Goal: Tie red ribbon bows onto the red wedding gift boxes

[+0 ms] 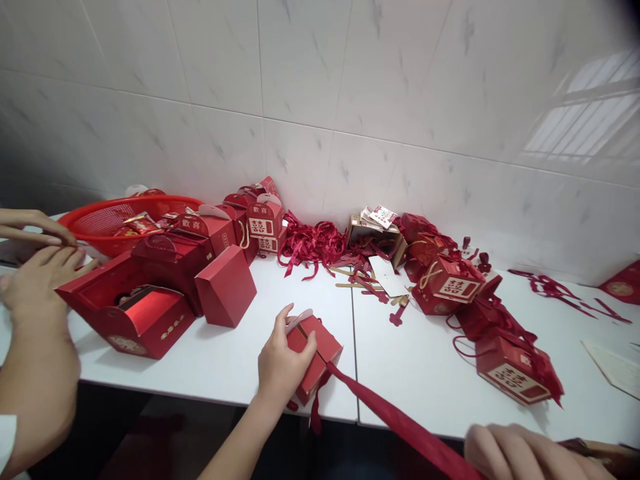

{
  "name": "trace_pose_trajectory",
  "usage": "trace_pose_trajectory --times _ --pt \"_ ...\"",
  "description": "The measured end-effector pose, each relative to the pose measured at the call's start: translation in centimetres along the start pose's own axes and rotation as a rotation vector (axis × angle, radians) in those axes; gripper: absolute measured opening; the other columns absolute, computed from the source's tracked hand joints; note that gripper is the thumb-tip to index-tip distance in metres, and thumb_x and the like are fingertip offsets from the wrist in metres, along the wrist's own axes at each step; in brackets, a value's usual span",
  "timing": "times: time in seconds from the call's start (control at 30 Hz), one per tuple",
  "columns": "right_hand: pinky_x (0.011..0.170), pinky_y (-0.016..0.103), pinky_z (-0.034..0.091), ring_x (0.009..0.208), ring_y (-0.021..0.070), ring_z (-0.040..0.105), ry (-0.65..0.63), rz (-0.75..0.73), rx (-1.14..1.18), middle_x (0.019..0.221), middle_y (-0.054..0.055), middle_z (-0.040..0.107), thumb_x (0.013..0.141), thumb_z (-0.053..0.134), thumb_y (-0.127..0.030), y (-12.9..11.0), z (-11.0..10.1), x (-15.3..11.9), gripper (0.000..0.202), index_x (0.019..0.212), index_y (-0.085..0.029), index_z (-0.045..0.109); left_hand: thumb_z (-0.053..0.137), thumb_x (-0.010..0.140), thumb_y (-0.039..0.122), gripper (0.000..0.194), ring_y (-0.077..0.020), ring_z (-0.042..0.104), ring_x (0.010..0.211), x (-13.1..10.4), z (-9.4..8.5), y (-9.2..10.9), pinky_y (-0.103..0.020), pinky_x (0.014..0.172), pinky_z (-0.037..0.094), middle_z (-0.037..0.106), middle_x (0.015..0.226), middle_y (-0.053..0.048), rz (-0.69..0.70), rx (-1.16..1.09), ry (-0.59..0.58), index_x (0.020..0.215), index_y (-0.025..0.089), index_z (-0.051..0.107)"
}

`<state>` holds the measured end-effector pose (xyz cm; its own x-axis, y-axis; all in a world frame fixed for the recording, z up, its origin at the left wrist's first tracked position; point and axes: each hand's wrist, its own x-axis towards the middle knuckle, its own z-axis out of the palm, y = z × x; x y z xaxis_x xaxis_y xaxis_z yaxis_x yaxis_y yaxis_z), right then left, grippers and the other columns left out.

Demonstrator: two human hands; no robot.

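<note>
Near the table's front edge stands a small red box [325, 343], with my left hand [285, 360] gripping its top and left side. A dark red ribbon [395, 410] runs from the box's front right side toward the lower right, where my right hand [525, 453] is closed on its far end. Another ribbon end hangs down from the box at the table edge. Part of my right hand is cut off by the frame's bottom.
Finished-looking red boxes [515, 373] line the right side. A heap of ribbons [315, 241] lies by the wall. More boxes [227, 287] and a red basket [100, 223] stand left, beside another person's hands. Cards and tags [387, 277] lie mid-table.
</note>
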<state>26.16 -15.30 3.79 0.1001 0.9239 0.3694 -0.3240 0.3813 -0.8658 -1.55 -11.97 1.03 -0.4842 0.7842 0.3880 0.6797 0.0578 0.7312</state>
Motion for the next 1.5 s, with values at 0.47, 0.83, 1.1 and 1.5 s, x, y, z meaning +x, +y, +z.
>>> trace_pose_trajectory --times 0.47,0.83,1.1,1.5 --pt "0.047 0.023 0.04 0.046 0.0097 0.048 -0.362 0.559 -0.1 0.058 -0.003 0.054 0.079 0.056 -0.052 9.0 14.6 3.6 0.036 0.07 -0.018 0.052 0.041 0.09 0.034 0.042 -0.0237 0.068 0.085 0.6 -1.6 -1.1 -0.034 0.075 0.051 0.071 0.101 -0.007 -0.136 -0.201 -0.274 0.129 0.021 0.042" --pt "0.047 0.021 0.032 0.047 0.0088 0.043 -0.578 0.395 -0.529 0.055 -0.004 0.05 0.083 0.049 -0.041 9.2 14.9 5.5 0.031 0.064 -0.018 0.055 0.052 0.085 0.042 0.049 -0.0243 0.062 0.108 -0.6 -2.5 -1.0 -0.035 0.09 0.047 0.067 0.116 -0.011 -0.134 -0.505 -0.337 0.128 0.02 0.046" --pt "0.048 0.022 0.03 0.05 0.0097 0.043 -0.627 0.301 -0.701 0.053 -0.002 0.052 0.084 0.048 -0.046 8.3 14.7 5.5 0.04 0.057 -0.017 0.055 0.039 0.09 0.048 0.037 -0.0179 0.061 0.068 -0.3 -3.2 -0.9 -0.026 0.06 0.048 0.065 0.077 -0.002 -0.175 -0.512 -0.354 0.104 0.02 0.058" --pt "0.068 0.027 0.046 0.074 0.0164 0.059 -0.324 -0.013 -0.691 0.083 0.005 0.065 0.084 0.054 -0.035 6.7 13.9 4.5 0.021 0.084 -0.018 0.067 0.042 0.084 0.04 0.027 -0.0199 0.063 0.076 1.2 -2.9 -3.4 -0.025 0.065 0.045 0.067 0.079 -0.002 -0.165 0.055 -0.383 0.074 0.022 0.059"
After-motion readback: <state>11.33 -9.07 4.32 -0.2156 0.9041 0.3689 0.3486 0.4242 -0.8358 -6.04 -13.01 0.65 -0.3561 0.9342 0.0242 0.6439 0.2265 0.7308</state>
